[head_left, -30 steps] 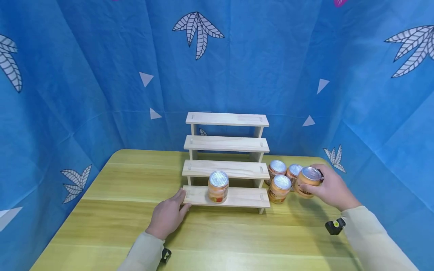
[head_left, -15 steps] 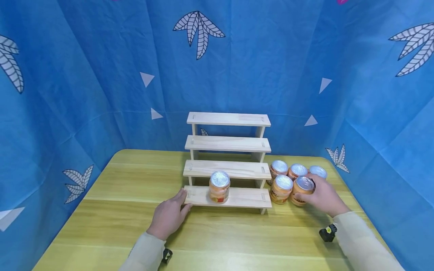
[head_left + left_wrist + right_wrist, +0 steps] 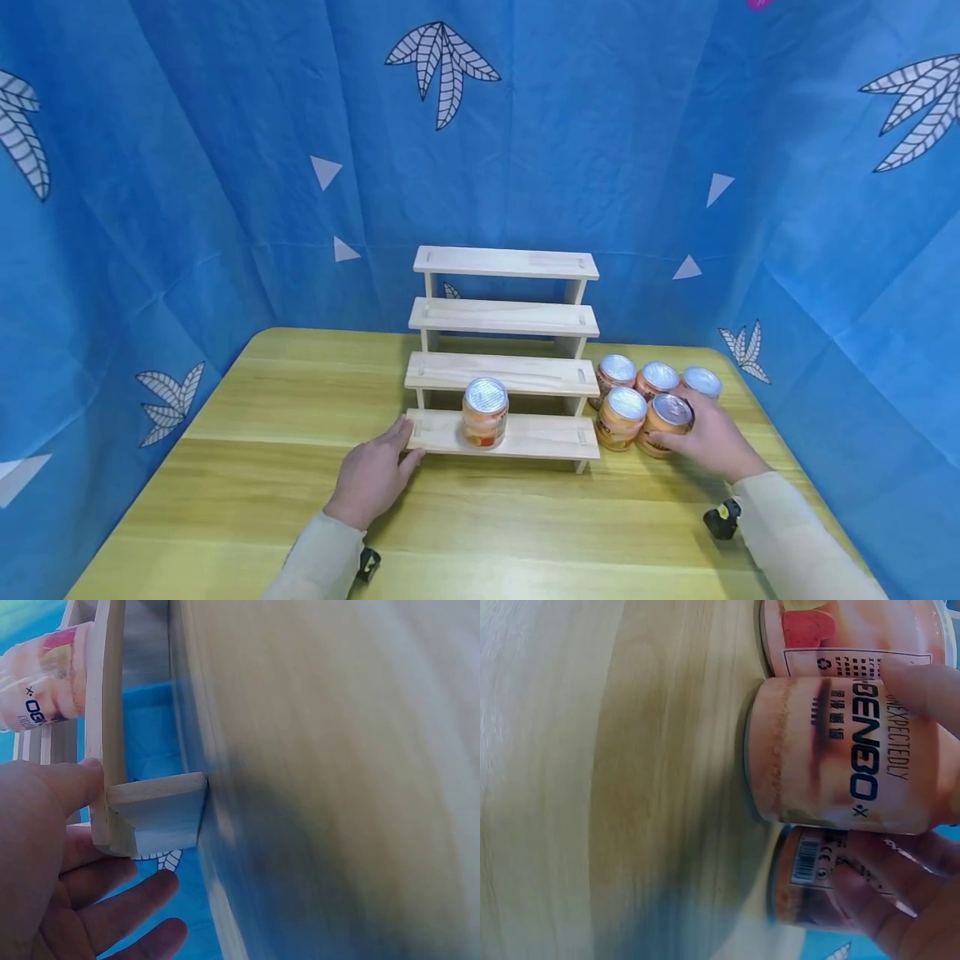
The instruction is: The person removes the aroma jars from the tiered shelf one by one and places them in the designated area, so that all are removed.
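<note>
A tiered wooden stand (image 3: 500, 375) with several steps is at the middle of the table. One orange-labelled can with a silver lid (image 3: 484, 414) stands upright on its lowest step. My left hand (image 3: 371, 479) grips the left end of that step, thumb on the board and fingers beyond its edge in the left wrist view. To the right of the stand, my right hand (image 3: 712, 435) holds a similar can (image 3: 825, 757) between thumb and fingers. That can stands upright on the table, close beside another can (image 3: 619, 427).
Behind the held can are more cans: one by the stand (image 3: 617, 371), one in the middle (image 3: 657, 377) and one at the right (image 3: 702, 381). Blue patterned cloth (image 3: 510, 167) hangs behind and beside the wooden table (image 3: 487, 533).
My right hand has brought its can down and slightly left, onto the table beside the front can. The can at the back right has come into view. My left hand stays on the stand.
</note>
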The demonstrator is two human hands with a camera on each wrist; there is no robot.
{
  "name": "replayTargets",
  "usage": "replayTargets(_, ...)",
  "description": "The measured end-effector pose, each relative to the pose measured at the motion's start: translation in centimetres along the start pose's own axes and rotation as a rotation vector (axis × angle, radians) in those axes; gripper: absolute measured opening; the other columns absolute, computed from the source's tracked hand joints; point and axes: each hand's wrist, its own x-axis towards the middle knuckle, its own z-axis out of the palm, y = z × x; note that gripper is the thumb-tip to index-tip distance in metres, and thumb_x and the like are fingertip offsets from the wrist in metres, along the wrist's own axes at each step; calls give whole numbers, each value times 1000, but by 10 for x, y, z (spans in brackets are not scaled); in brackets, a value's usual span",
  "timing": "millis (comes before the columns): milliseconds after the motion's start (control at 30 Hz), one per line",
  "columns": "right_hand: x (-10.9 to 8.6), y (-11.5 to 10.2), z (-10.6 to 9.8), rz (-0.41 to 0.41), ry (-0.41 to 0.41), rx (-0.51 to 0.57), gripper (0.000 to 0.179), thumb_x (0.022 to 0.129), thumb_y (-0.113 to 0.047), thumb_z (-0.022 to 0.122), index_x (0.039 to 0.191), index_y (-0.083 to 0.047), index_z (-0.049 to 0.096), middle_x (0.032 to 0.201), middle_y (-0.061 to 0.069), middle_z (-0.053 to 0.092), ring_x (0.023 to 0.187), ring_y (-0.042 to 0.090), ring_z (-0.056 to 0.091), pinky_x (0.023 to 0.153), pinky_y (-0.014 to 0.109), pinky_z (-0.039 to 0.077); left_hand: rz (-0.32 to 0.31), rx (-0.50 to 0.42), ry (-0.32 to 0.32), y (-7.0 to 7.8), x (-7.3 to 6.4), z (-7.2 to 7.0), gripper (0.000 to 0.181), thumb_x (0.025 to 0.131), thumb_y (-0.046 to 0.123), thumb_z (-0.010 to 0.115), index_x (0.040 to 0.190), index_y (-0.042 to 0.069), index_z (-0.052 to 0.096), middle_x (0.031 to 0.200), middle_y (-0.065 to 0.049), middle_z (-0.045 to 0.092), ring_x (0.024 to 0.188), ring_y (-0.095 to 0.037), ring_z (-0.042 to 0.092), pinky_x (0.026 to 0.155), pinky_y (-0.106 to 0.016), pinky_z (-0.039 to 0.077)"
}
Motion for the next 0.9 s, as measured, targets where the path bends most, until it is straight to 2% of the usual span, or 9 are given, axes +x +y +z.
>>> replayTargets(133,2,-3,-6,-11,-15,-35,67,87,-41,80,132,2,54,127,24,60,115,44,59,92,61,48,0,3,4,0,2,-2,56,98,41,65,138,2,60,142,-16,57,90,-33,73,60,-36,57)
replayTargets(233,3,-6,-12,-4,-24,-71,66,92,-44,73,135,3,53,131,29,56,118,47,55,93,63,47,-10,2,-2,0,1,-3,56,99,41,64,138,2,59,142,-15,56,95,-34,73,66,-39,59)
replayTargets(367,2,-13,-19,5,-36,-113,65,96,-45,67,137,4,53,130,31,56,110,43,59,88,60,49,-13,-5,-12,1,0,-3,57,98,42,65,138,2,59,143,-16,56,100,-35,72,71,-43,60)
replayTargets(467,2,-17,-22,8,-41,-140,60,97,-45,65,134,2,57,119,23,62,96,32,60,79,49,51,-13,-11,-17,1,-1,-2,56,98,41,65,138,2,60,143,-15,56,104,-36,71,74,-44,60)
replayTargets(567,4,-23,-24,0,-43,-154,57,98,-44,64,132,2,59,113,18,64,94,29,60,77,47,51,-9,-12,-13,0,-1,0,56,98,41,66,138,2,60,142,-15,57,104,-36,70,72,-43,60)
replayTargets(633,6,-26,-25,-6,-41,-159,57,98,-44,64,132,2,60,114,19,64,97,33,61,80,51,52,-5,-14,-6,-1,-1,0,56,98,40,66,138,2,60,142,-15,57,102,-36,71,68,-40,60)
replayTargets(733,12,-34,-22,4,-49,-153,62,98,-48,62,135,2,58,124,24,62,109,41,61,89,59,50,2,-16,10,-3,-1,0,55,98,40,67,137,2,61,141,-15,58,94,-34,73,59,-35,57)
replayTargets(900,21,-46,-14,28,-75,-111,69,98,-54,59,140,1,54,135,27,56,116,45,60,93,61,50,5,-19,17,-3,-1,0,55,97,40,67,136,2,61,140,-15,59,94,-35,73,63,-38,59)
